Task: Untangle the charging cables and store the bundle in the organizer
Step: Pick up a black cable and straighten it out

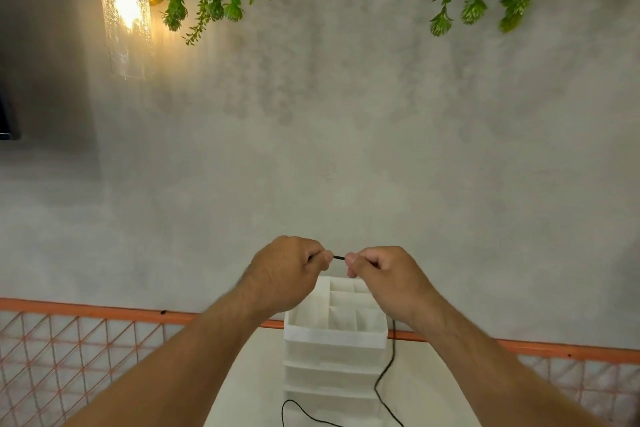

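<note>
One view only, from a wide-angle camera worn on the head. It faces forward and slightly down. The organizer (pixel 334 334) sits low at frame centre, near the lens. Both forearms enter from the bottom corners. The left hand (pixel 287 270) and right hand (pixel 384 277) meet just above the organizer. Behind the organizer, a grey wall (pixel 346 132) fills most of the frame. The bottom edge crops the organizer's lower tiers, the cable (pixel 338 257) and the table (pixel 426 402) beside the organizer.

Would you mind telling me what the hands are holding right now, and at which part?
Both the left hand and right hand pinch a thin black cable, a short stretch taut between them; the rest hangs below.
</note>
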`<act>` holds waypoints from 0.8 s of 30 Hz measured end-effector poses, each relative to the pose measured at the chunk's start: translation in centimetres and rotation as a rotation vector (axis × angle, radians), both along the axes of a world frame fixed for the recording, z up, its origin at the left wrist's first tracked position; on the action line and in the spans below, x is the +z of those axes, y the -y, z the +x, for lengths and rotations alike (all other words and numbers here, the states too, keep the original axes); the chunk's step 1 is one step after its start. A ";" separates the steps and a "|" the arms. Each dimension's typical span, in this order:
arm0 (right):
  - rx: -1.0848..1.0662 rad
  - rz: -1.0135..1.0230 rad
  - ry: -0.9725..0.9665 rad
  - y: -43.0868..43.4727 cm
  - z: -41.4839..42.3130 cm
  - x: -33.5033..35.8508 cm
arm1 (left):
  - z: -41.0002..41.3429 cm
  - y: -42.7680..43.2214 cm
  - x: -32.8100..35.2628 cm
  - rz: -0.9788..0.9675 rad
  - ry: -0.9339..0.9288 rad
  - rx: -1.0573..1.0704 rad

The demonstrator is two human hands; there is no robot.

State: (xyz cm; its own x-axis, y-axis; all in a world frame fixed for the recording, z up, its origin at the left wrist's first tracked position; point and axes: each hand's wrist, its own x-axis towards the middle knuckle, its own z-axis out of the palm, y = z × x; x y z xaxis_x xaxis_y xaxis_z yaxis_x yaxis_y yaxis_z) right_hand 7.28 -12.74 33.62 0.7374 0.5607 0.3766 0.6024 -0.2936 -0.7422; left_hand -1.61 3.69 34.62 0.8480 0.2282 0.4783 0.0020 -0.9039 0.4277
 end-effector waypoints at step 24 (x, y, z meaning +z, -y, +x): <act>-0.260 -0.371 0.311 3.1 2.5 -0.7 | -3.0 -6.8 -2.7 0.130 -0.159 0.151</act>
State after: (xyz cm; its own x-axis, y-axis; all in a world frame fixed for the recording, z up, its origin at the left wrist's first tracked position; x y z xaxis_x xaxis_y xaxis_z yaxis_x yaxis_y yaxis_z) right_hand 9.81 -15.83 32.87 0.7546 0.5117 0.4108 0.6498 -0.6699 -0.3591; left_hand -4.57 10.48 31.94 0.8756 0.3037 0.3755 0.1994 -0.9355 0.2917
